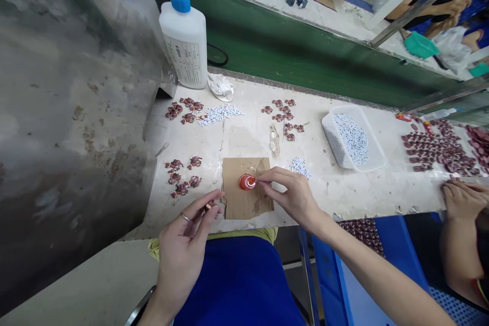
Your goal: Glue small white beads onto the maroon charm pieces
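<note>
My left hand hovers at the table's front edge, fingers pinched on a small brown piece. My right hand reaches over a brown cardboard square and its pinched fingertips touch a small red cap that sits on the card; what the fingertips hold is too small to make out. Small dark red pieces lie in a loose group left of the card. A little heap of white bits lies just right of my right hand's fingers.
A white glue bottle with a blue nozzle stands at the back left. More red pieces and white bits lie behind. A white tray of white bits sits right. Another person's hand rests at the far right.
</note>
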`<action>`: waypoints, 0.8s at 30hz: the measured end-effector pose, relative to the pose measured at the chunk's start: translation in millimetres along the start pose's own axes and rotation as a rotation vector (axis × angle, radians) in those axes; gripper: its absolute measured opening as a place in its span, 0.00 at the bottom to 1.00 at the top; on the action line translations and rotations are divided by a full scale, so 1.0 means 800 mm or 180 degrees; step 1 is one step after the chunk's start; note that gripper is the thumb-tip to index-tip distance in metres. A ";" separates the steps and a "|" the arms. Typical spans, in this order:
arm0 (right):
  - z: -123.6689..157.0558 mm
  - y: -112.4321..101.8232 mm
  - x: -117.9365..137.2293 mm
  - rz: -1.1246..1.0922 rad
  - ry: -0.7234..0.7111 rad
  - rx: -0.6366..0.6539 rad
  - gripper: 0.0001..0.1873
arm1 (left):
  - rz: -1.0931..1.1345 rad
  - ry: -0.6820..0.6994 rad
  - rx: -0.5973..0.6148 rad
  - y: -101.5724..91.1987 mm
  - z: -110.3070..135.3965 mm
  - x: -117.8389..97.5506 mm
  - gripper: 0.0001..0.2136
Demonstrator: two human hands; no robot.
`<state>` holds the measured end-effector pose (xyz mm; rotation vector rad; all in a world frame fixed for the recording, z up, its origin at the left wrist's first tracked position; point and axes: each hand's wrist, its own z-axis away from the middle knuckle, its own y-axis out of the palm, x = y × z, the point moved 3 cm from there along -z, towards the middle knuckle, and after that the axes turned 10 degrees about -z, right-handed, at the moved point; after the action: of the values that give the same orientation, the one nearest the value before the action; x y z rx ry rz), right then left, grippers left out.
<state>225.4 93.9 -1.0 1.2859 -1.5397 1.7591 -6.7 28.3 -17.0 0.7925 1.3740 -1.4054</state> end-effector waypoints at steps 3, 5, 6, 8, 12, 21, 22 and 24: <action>0.001 -0.003 0.003 -0.0216 0.0126 -0.0207 0.08 | 0.0382 -0.0121 0.0247 0.010 0.005 -0.002 0.13; 0.004 -0.004 0.010 -0.0466 0.0295 -0.0321 0.07 | 0.0389 -0.0019 0.0273 0.013 0.009 -0.007 0.10; 0.005 -0.005 0.016 -0.0614 0.0363 -0.0335 0.07 | 0.0251 0.0131 0.0233 0.014 0.011 -0.011 0.07; 0.008 -0.004 0.032 -0.0912 0.0335 -0.0284 0.07 | -0.0171 0.0650 0.0066 0.011 0.013 -0.023 0.06; 0.015 0.004 0.066 -0.1330 -0.0031 -0.0085 0.07 | -0.0698 0.1389 -0.0175 0.005 0.017 -0.041 0.13; 0.018 0.010 0.089 -0.1474 -0.0158 0.0086 0.06 | -0.0615 0.1426 -0.0155 0.001 0.022 -0.043 0.16; 0.018 0.010 0.089 -0.1478 -0.0176 0.0097 0.06 | -0.0633 0.1441 -0.0190 0.001 0.021 -0.044 0.15; 0.018 0.011 0.090 -0.1484 -0.0189 0.0127 0.06 | -0.0678 0.1458 -0.0271 0.000 0.019 -0.048 0.13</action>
<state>190.9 61.9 55.6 1.5762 -1.1174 1.4668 8.1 20.7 20.6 0.9736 1.9041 -1.3642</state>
